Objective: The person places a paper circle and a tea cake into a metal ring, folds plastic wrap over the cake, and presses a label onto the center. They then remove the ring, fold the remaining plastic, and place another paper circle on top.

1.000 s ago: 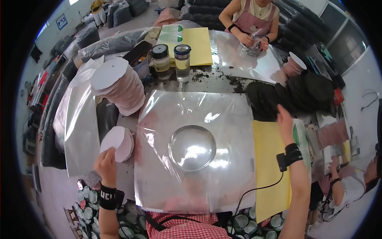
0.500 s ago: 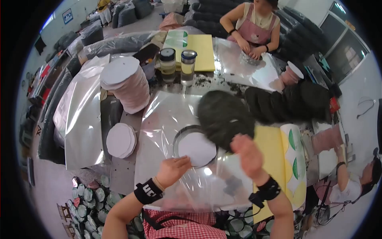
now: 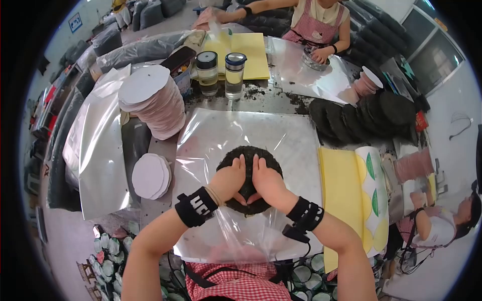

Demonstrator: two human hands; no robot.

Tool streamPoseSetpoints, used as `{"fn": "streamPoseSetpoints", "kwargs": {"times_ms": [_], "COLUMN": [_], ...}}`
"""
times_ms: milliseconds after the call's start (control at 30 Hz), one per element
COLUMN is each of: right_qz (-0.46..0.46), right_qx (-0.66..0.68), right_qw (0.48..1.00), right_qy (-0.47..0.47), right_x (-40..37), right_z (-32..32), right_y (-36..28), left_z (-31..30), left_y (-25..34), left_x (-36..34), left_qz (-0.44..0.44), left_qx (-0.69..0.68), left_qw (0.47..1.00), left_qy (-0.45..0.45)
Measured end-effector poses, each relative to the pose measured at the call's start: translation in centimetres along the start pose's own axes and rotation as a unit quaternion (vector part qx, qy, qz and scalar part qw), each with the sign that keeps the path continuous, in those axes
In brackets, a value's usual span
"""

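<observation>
Both my hands are on a dark, rough-textured round cake in the middle of the clear plastic sheet. My left hand lies on its left half and my right hand on its right half. The fingers are stretched forward and nearly meet at the center, with the thumbs close together nearer me. Neither hand grips the cake; both press on it from above. The white paper disc and the dark ring around it are hidden beneath the cake and my hands.
Left stand a tall stack of round paper discs and a low stack of white discs. Several dark cakes lean in a row at right, beyond yellow sheets. Two lidded cups stand ahead. A co-worker works across the table.
The dark cake has come down from the right onto the paper disc. My right hand has moved left onto it, and my left hand now rests on it too.
</observation>
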State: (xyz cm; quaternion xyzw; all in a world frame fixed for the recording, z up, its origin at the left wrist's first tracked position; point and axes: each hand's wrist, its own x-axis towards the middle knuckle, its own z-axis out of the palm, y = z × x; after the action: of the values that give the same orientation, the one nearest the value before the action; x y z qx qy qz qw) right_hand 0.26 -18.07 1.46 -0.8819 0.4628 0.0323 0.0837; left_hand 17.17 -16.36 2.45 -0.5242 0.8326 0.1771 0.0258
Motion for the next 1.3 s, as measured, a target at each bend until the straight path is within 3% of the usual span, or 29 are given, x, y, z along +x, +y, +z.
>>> {"fn": "streamPoseSetpoints", "kwargs": {"times_ms": [133,267,333,400,433,500,567,633,667,767,800,833,867,933,967,1000,1033,1100,1167,1233,1267,1300], "right_qz": [-0.017,-0.019,-0.019,0.046,0.049,0.075,0.097,-0.02,-0.001,-0.024,-0.102,-0.107,-0.11,-0.088,-0.078,-0.082,-0.089,-0.083,-0.073,-0.056,-0.052,-0.062], "right_qx": [0.029,0.047,0.048,0.027,0.03,0.105,0.17,0.021,0.052,0.025,0.064,0.068,0.044,0.03,0.044,0.046,0.044,0.029,0.028,0.027,0.029,0.086], "right_qw": [0.999,0.999,0.999,0.997,0.997,0.991,0.98,1.0,0.998,0.999,0.993,0.992,0.993,0.996,0.996,0.995,0.994,0.995,0.996,0.998,0.998,0.994], "right_qy": [0.002,-0.011,0.003,0.058,0.056,0.038,0.036,0.007,-0.022,-0.024,0.007,-0.004,-0.001,-0.003,0.006,0.021,0.041,0.038,0.035,0.013,0.012,0.034], "right_x": [0.6,1.1,1.5,1.7,1.7,1.8,1.7,0.9,1.1,0.3,0.1,0.1,0.1,0.1,-0.2,-0.5,-0.6,-0.3,-0.3,-0.5,-1.2,-1.8], "right_z": [1.9,4.1,5.2,6.4,6.4,6.3,6.0,4.6,4.4,1.9,2.1,2.3,2.4,1.9,2.4,2.6,2.5,2.4,2.3,1.8,2.0,2.2], "right_y": [0.9,1.5,1.4,0.2,0.2,0.5,0.7,0.7,0.7,-0.2,0.4,0.1,-0.1,-0.7,-0.7,-0.7,-0.5,-0.6,-1.2,-1.4,-1.4,-1.0], "left_z": [1.1,5.9,5.3,4.3,4.0,2.9,2.8,2.7,2.7,3.7,5.5,5.7,5.7,-0.2,-4.1,-6.8,-1.7,8.6,9.5,8.5,7.5,6.5], "left_y": [-0.3,-2.6,-1.8,-0.2,0.1,0.7,1.5,2.9,3.4,2.5,0.1,-0.3,-0.5,1.0,4.0,6.1,4.3,0.5,-3.3,-5.6,-5.0,-3.5], "left_x": [1.3,2.7,2.8,2.3,1.7,0.5,-3.0,-10.3,-14.0,-19.7,-20.5,-21.0,-21.3,-20.7,-21.8,-22.2,-22.3,-22.4,-17.6,-12.9,-11.0,-8.6], "left_qz": [-0.017,0.052,0.073,-0.049,-0.047,-0.015,0.104,0.16,0.162,0.092,0.058,0.023,0.019,0.036,0.002,-0.035,0.122,0.435,0.171,0.02,0.023,0.116], "left_qx": [-0.019,0.011,0.027,0.03,0.03,0.036,0.005,-0.098,-0.154,-0.11,-0.009,0.089,0.084,0.078,-0.028,-0.128,-0.155,-0.126,-0.232,-0.097,-0.097,-0.074], "left_qw": [0.999,0.998,0.995,0.998,0.998,0.998,0.976,0.945,0.947,0.972,0.981,0.979,0.981,0.948,0.998,0.975,0.975,0.885,0.95,0.96,0.961,0.959], "left_qy": [-0.039,0.029,0.066,-0.009,-0.013,0.058,0.193,0.269,0.231,0.184,0.186,0.182,0.174,0.308,0.062,-0.178,-0.101,0.109,0.118,0.262,0.26,0.247]}}
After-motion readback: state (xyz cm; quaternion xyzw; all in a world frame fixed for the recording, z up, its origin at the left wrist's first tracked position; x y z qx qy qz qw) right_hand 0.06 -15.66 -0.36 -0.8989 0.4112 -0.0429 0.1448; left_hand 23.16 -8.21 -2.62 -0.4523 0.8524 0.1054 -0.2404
